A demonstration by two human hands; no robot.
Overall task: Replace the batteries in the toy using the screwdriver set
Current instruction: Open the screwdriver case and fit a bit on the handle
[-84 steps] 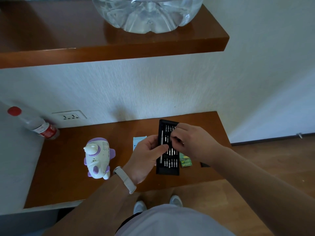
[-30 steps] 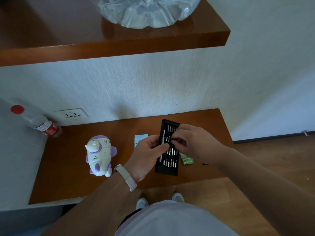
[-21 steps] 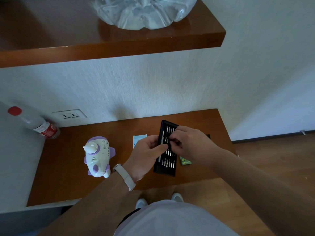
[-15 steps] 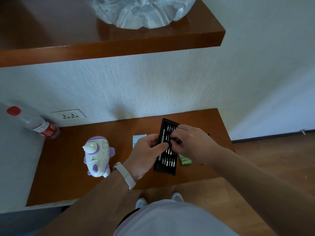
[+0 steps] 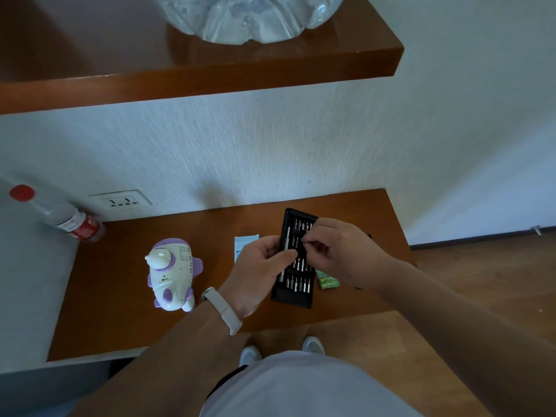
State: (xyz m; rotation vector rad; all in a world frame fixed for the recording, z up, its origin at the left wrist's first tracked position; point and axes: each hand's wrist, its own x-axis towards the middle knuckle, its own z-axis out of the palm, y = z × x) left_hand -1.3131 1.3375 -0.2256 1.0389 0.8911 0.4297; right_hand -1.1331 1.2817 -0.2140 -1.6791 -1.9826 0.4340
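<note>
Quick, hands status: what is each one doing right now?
Left hand: gripping the left edge of the black screwdriver case.
Right hand: pinching what looks like a small bit over the case.

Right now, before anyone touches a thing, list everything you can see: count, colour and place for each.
upper shelf: 1, brown, on the wall
jug: 1, clear, on the upper shelf
lower shelf: 1, brown, below it
socket: 1, white, on the wall
bottle: 1, clear with red cap, lower shelf's far left
toy: 1, white and purple, left of the hands
box: 1, pale blue, behind the left hand
screwdriver set: 1, black, between the hands
bits: rows, silver, in the set
batteries: 1 pack, green, right of the set
shoes: 2, white, on the floor
wristband: 1, white, left wrist
left hand: grips the set's left edge
right hand: pinches a bit
</note>
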